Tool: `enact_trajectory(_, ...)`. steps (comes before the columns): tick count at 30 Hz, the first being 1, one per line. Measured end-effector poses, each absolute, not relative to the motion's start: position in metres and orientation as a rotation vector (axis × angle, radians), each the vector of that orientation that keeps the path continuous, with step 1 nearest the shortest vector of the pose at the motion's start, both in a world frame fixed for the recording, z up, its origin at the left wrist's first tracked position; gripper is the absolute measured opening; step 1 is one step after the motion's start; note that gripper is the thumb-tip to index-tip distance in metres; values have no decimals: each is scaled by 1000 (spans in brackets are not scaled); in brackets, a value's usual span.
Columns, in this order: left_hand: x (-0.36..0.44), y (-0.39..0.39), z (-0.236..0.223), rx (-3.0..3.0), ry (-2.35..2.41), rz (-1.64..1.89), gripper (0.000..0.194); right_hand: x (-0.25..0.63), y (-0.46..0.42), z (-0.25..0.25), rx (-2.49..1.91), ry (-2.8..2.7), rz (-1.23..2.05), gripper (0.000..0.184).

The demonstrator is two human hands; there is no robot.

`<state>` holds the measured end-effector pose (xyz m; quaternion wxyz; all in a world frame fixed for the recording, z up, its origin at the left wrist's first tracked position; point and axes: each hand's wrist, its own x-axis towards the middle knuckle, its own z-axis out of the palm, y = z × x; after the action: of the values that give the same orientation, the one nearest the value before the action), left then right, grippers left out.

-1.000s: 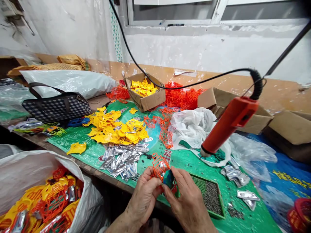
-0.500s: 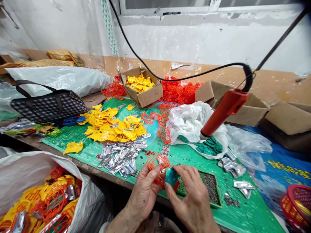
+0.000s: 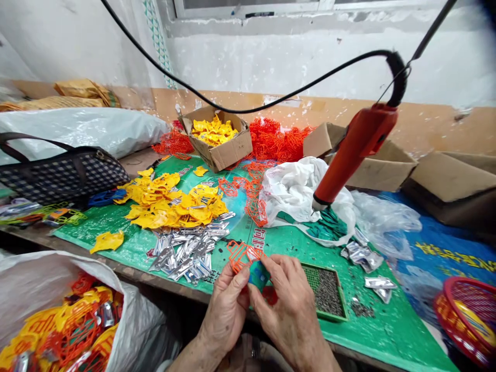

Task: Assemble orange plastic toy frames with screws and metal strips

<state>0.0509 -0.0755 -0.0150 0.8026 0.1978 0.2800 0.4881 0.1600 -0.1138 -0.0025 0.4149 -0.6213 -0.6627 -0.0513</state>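
Observation:
My left hand [image 3: 228, 297] is closed on an orange openwork plastic frame [image 3: 239, 257], its thumb pressed along the near edge. My right hand [image 3: 289, 302] pinches a small teal-blue piece [image 3: 258, 275] against the frame's right side; its exact kind is hidden by the fingers. A bit of red shows under the right fingers. Just right of my right hand lies a green tray [image 3: 346, 305] of small dark screws [image 3: 329, 294]. Beyond my left hand are a heap of silver metal strips [image 3: 186, 253] and a pile of yellow plastic pieces [image 3: 174, 201].
An orange-red electric screwdriver [image 3: 354, 155] hangs from a cable above a white bag [image 3: 290, 186]. A sack [image 3: 135, 315] with finished-looking yellow and orange parts stands front left. Cardboard boxes [image 3: 228, 155] line the back. A red basket [image 3: 445, 310] sits far right.
The view has shifted slightly, so the scene sits further left. Both hands still hold the frame and the teal-blue piece, which is now turned and more covered by the right fingers.

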Motion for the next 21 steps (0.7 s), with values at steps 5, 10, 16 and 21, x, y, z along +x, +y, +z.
enact_trajectory(5, 52, -75, -13, 389, 616, 1050, 28, 161, -113, -4, -1523, -1648, -87, 39)
enact_trajectory(10, 51, -75, -16, 349, 635, 1048, 32, 164, -113, -7, -1511, -1622, 8, 39)
enact_trajectory(16, 52, -77, -19, 302, 629, 1052, 32, 163, -115, -9, -1544, -1616, 7, 38)
enact_trajectory(21, 53, -77, -17, 314, 646, 1042, 31, 160, -118, -11, -1542, -1592, -16, 31)
